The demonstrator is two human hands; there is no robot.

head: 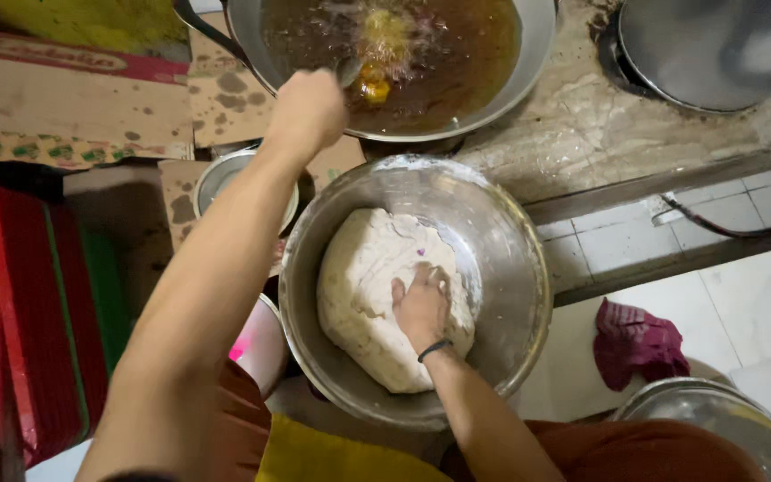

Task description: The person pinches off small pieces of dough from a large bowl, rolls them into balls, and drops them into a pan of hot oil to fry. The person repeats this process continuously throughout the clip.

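Centre frame: my right hand (421, 308), fingers spread, pressed into pale dough (363, 286) inside steel bowl (510, 259). Upper centre: my left hand (307, 109), fingers closed around spoon (350, 70) over oil-filled wok (493, 54).

Stained stone counter (582, 125) bears frying wok (528, 62).

A pale, lumpy mound of soft white dough (377, 295) is lying in a large round steel mixing bowl (501, 241). A metal spoon (347, 70) is dipping into a wide steel frying pan of bubbling brown oil (457, 54).
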